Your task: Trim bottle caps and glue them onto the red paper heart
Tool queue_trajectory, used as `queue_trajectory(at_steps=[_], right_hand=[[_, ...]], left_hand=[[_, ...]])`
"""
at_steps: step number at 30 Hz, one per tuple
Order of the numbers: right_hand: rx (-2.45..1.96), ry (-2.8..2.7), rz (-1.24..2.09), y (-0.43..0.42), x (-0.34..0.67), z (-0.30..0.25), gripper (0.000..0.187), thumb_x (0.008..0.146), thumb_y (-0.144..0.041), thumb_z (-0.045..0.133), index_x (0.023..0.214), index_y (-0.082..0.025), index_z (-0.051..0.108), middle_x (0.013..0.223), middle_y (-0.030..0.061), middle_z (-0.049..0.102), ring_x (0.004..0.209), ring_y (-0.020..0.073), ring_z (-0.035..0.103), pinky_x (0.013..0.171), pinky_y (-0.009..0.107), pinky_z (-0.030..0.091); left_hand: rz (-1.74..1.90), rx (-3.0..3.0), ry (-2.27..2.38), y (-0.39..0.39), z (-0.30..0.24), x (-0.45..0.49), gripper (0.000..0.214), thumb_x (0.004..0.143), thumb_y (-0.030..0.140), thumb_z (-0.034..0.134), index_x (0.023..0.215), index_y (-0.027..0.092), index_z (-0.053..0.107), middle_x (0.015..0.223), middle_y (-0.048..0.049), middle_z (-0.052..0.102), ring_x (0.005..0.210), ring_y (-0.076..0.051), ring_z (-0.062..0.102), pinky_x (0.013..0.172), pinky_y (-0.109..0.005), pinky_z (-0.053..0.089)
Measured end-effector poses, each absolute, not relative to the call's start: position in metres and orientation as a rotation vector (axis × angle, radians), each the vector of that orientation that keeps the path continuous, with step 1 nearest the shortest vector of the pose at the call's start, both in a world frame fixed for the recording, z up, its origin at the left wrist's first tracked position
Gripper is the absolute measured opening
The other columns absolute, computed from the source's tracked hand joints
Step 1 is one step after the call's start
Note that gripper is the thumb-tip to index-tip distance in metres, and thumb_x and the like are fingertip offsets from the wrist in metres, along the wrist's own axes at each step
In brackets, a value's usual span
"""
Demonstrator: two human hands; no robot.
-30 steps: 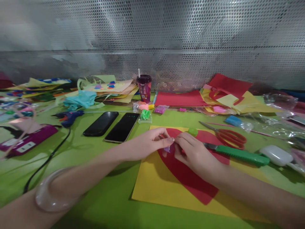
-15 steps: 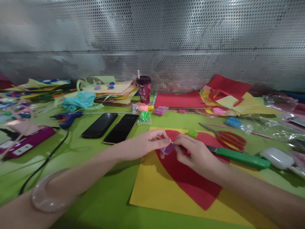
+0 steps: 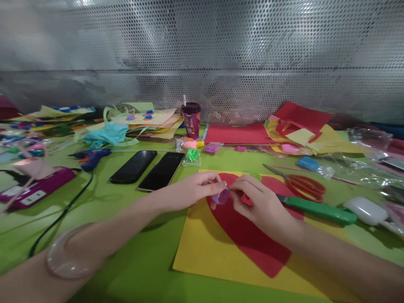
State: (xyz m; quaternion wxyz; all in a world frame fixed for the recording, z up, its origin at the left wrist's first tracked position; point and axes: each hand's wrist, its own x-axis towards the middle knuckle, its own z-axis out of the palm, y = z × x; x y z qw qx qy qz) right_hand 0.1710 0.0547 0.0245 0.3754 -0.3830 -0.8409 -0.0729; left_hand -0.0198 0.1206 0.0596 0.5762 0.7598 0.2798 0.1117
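Both of my hands meet over the middle of the worktop (image 3: 142,269), fingertips turned in toward each other. My left hand (image 3: 197,190) pinches a small purple piece (image 3: 221,196) between thumb and forefinger, and my right hand (image 3: 261,206) closes its thumb and forefinger on the near edge of the same piece, the other fingers curled under. The piece is too small and blurred for me to tell whether it is paper, foam or clay. It sits between my fingertips just above the upper edge of a red paper shape (image 3: 252,240), which lies flat on a yellow sheet (image 3: 202,252); I cannot tell whether it touches the red. As I judge it, the step in hand is fine fingertip work on this bit, held up rather than set down. Any further handling calls for a light, steady pinch from both sides, since there is so little of it to grip. A green-handled knife (image 3: 318,209) lies just beside my right wrist, with red scissors (image 3: 303,185) behind it and a white case (image 3: 366,209) farther right. Two black phones (image 3: 134,166) (image 3: 162,170) lie side by side to the left of the yellow sheet, a blue glue gun (image 3: 91,155) beyond them. A dark cup (image 3: 191,118) with a straw stands at the back among loose coloured papers, and a clear bangle (image 3: 67,256) rings my left wrist.
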Motion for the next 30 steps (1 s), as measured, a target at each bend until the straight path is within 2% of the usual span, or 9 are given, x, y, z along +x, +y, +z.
queue_trajectory(at_steps=[3, 10, 16, 18, 26, 30], right_hand=[[-0.959, -2.162, -0.211, 0.055, 0.171, 0.023, 0.008, 0.091, -0.011, 0.047, 0.088, -0.017, 0.051, 0.081, 0.0056, 0.056, 0.074, 0.0159, 0.054, 0.065, 0.029, 0.05], [-0.99, -2.179, -0.248, 0.053, 0.166, 0.021, 0.017, 0.09, -0.007, 0.043, 0.078, -0.017, 0.049, 0.075, 0.0055, 0.055, 0.069, 0.0172, 0.052, 0.063, 0.03, 0.05], [-0.972, -2.237, -0.31, 0.055, 0.165, 0.023, 0.02, 0.09, -0.008, 0.04, 0.075, -0.018, 0.049, 0.073, 0.0056, 0.054, 0.069, 0.0182, 0.051, 0.063, 0.031, 0.048], [-0.959, -2.242, -0.312, 0.056, 0.166, 0.024, 0.021, 0.09, -0.007, 0.04, 0.074, -0.018, 0.048, 0.072, 0.0049, 0.053, 0.068, 0.0179, 0.05, 0.064, 0.031, 0.048], [-1.014, -2.155, -0.115, 0.054, 0.165, 0.023, 0.014, 0.087, -0.007, 0.045, 0.08, -0.017, 0.05, 0.077, 0.0042, 0.056, 0.067, 0.0142, 0.053, 0.06, 0.025, 0.048], [-1.044, -2.124, -0.036, 0.051, 0.161, 0.021, 0.013, 0.085, -0.005, 0.046, 0.084, -0.016, 0.052, 0.081, 0.0057, 0.058, 0.072, 0.0154, 0.056, 0.063, 0.026, 0.049]], left_hand=[[0.268, 1.793, 0.652, 0.12, 0.058, -0.02, 0.035, 0.089, 0.055, 0.046, 0.08, 0.021, 0.049, 0.076, 0.0018, 0.054, 0.078, -0.015, 0.053, 0.079, -0.029, 0.038], [0.259, 1.863, 0.69, 0.118, 0.056, -0.018, 0.036, 0.088, 0.056, 0.046, 0.082, 0.021, 0.053, 0.083, 0.0014, 0.055, 0.083, -0.017, 0.051, 0.081, -0.03, 0.037], [0.266, 1.825, 0.741, 0.117, 0.058, -0.018, 0.043, 0.089, 0.061, 0.04, 0.095, 0.023, 0.06, 0.105, -0.0025, 0.062, 0.105, -0.02, 0.052, 0.098, -0.032, 0.033], [0.263, 1.829, 0.746, 0.117, 0.059, -0.018, 0.046, 0.09, 0.062, 0.037, 0.095, 0.024, 0.063, 0.107, -0.0031, 0.065, 0.109, -0.021, 0.052, 0.102, -0.032, 0.031], [0.26, 1.894, 0.796, 0.118, 0.058, -0.019, 0.057, 0.09, 0.064, 0.031, 0.101, 0.019, 0.064, 0.111, -0.0076, 0.065, 0.109, -0.023, 0.053, 0.104, -0.036, 0.03], [0.237, 1.923, 0.819, 0.116, 0.058, -0.018, 0.054, 0.091, 0.063, 0.03, 0.086, 0.02, 0.063, 0.099, -0.0057, 0.068, 0.097, -0.021, 0.057, 0.098, -0.033, 0.034]])
